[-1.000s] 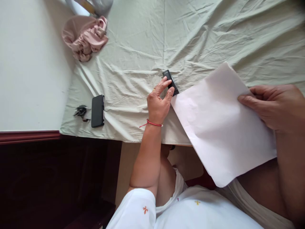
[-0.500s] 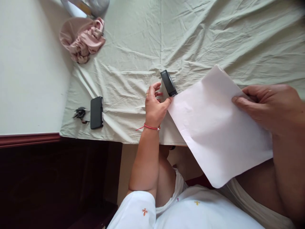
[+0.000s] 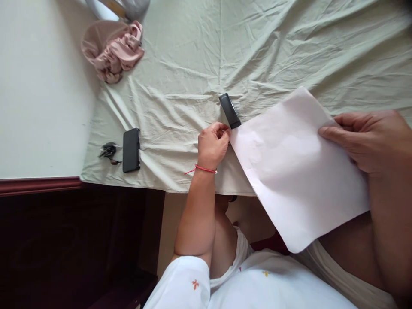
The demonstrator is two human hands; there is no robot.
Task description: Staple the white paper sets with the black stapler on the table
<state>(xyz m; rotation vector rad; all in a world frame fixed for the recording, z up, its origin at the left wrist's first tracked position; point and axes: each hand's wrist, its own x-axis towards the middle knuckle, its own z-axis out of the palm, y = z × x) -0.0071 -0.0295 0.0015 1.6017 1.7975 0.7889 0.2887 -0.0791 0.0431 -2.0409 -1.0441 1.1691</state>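
White sheets of paper (image 3: 296, 171) lie aslant in front of me, their lower part reaching over the table's edge above my lap. My left hand (image 3: 213, 143), with a red string round its wrist, is closed in a pinch at the left corner of the sheets. At the right edge my right hand (image 3: 360, 137) grips them, thumb on top and fingers underneath. A black stapler (image 3: 229, 110) rests on the cloth just beyond the left corner, its near end beside the paper and my left fingertips.
A pale green, wrinkled cloth (image 3: 180, 51) covers the table. To the left lie a black phone (image 3: 131, 150) and a small dark bundle (image 3: 108, 151), perhaps keys or earphones. A pink gathered cloth (image 3: 112, 51) sits farther back by the white wall (image 3: 38, 86).
My left fingers, spread beside the stapler before, have drawn together at the paper's corner. The sheets and my right hand have shifted slightly right in view.
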